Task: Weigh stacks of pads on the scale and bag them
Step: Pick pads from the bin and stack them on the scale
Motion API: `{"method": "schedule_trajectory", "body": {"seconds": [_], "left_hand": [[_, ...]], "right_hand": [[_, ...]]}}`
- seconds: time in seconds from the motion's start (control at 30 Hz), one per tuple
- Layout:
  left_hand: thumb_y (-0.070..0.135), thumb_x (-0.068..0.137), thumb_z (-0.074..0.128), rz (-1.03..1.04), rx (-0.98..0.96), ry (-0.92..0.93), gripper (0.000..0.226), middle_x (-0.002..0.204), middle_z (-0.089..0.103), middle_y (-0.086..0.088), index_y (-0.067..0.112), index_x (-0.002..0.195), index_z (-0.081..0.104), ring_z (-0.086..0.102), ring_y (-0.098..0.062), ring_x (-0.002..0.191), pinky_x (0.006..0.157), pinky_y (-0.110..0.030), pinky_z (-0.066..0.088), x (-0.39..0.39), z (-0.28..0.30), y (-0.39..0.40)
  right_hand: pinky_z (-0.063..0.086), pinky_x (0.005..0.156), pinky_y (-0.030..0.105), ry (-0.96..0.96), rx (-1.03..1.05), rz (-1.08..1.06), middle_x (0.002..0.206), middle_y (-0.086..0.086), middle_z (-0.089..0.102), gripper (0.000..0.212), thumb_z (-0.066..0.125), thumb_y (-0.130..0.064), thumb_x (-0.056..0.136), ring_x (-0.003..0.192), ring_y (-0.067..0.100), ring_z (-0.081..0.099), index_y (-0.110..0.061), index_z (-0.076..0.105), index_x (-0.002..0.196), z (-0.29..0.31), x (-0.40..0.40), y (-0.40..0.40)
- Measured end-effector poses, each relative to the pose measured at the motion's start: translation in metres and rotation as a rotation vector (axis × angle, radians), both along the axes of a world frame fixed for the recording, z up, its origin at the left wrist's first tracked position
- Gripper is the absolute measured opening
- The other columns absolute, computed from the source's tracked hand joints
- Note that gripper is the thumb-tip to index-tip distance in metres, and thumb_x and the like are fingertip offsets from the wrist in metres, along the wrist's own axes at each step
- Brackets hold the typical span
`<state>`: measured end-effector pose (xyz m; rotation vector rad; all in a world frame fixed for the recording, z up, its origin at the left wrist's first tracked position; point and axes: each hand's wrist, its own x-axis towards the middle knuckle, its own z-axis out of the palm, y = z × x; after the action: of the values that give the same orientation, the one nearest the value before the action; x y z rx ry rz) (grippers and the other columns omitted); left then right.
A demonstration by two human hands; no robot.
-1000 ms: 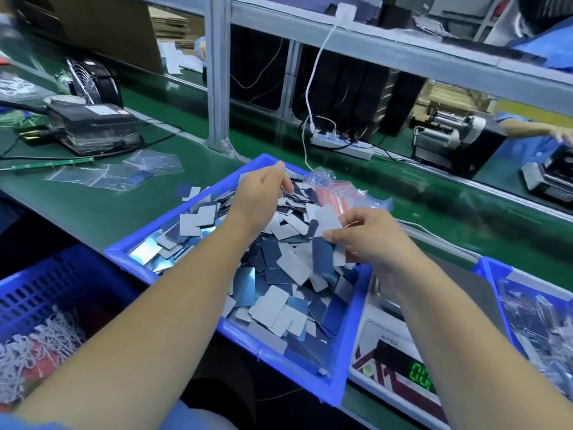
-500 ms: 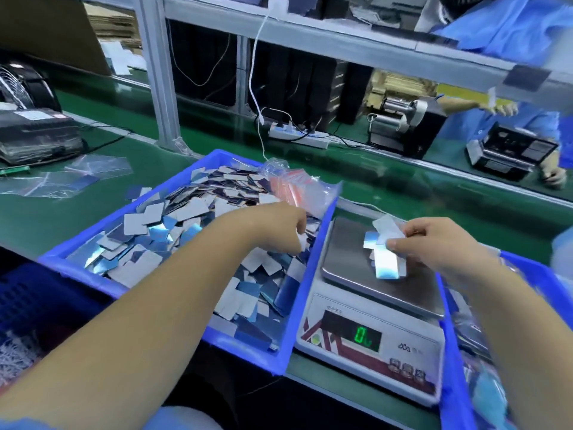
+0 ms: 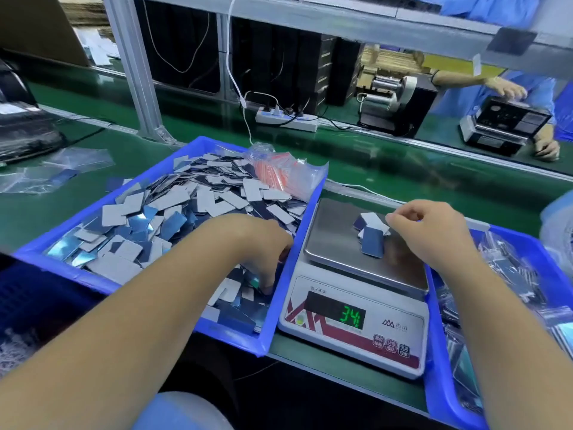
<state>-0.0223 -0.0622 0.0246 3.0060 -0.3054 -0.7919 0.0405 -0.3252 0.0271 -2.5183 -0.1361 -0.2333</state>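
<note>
A blue tray (image 3: 55,262) on the green bench holds a heap of loose grey and blue pads (image 3: 173,212). My left hand (image 3: 257,243) reaches into the tray's near right corner, fingers curled down around some pads. To the right stands a white scale (image 3: 353,333) whose green display shows about 34. A small fanned stack of pads (image 3: 372,243) lies on its steel pan (image 3: 331,240). My right hand (image 3: 431,231) hovers over the pan, thumb and forefinger pinching the stack's far right edge. A bundle of clear red-striped bags (image 3: 279,175) rests on the tray's far corner.
A second blue tray (image 3: 437,380) with bagged pads (image 3: 511,274) sits right of the scale. Loose clear bags (image 3: 62,169) lie on the bench at left. A dark blue basket (image 3: 34,305) is low at left. Across the belt are a power strip (image 3: 286,119) and another worker (image 3: 502,88).
My right hand carried a stack from the tray to the scale and set it on the pan; the display rose from 0 to about 34. My left hand slid to the tray's near right corner.
</note>
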Motion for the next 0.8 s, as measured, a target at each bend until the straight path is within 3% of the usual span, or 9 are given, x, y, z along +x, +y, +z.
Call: {"method": "schedule_trajectory", "body": {"seconds": [0.17,0.3,0.47,0.6,0.8], "left_hand": [[0.028,0.072,0.086,0.007,0.019,-0.018,0.04,0.107,0.055,0.003,0.023,0.103,0.061,0.054,-0.014,0.076,0.061,-0.031,0.042,-0.005,-0.003,-0.001],[0.023,0.072,0.087,0.044,-0.039,0.01,0.038,0.098,0.064,0.001,0.017,0.101,0.063,0.054,-0.017,0.077,0.06,-0.029,0.041,-0.004,0.0,-0.002],[0.022,0.073,0.086,0.05,-0.054,0.008,0.036,0.084,0.055,0.006,0.019,0.093,0.056,0.047,-0.014,0.069,0.056,-0.028,0.036,-0.005,0.001,-0.003],[0.022,0.074,0.085,0.051,-0.054,-0.009,0.039,0.082,0.055,0.007,0.025,0.082,0.048,0.047,-0.013,0.07,0.056,-0.028,0.036,-0.005,0.0,-0.001],[0.022,0.07,0.085,0.08,-0.055,0.028,0.039,0.085,0.056,0.007,0.027,0.084,0.049,0.048,-0.013,0.069,0.058,-0.029,0.039,-0.003,0.001,0.0]], "right_hand": [[0.04,0.065,0.029,-0.067,0.13,-0.062,0.063,-0.013,0.062,0.018,0.061,-0.024,0.085,0.066,0.007,0.053,-0.023,0.068,0.068,-0.004,0.002,-0.011],[0.039,0.059,0.027,-0.026,0.157,-0.091,0.055,-0.015,0.059,0.019,0.059,-0.022,0.084,0.06,0.011,0.052,-0.022,0.067,0.067,-0.005,0.007,-0.017],[0.039,0.058,0.027,-0.007,0.157,-0.184,0.065,-0.009,0.063,0.017,0.056,-0.021,0.083,0.063,0.016,0.054,-0.021,0.067,0.07,-0.002,0.014,-0.034],[0.036,0.053,0.025,0.023,0.27,-0.255,0.062,-0.011,0.06,0.017,0.055,-0.021,0.083,0.059,0.015,0.05,-0.021,0.069,0.072,-0.002,0.017,-0.042],[0.037,0.05,0.024,0.055,0.328,-0.273,0.06,-0.006,0.059,0.015,0.058,-0.02,0.084,0.05,0.012,0.045,-0.017,0.07,0.075,-0.003,0.019,-0.041]]}}
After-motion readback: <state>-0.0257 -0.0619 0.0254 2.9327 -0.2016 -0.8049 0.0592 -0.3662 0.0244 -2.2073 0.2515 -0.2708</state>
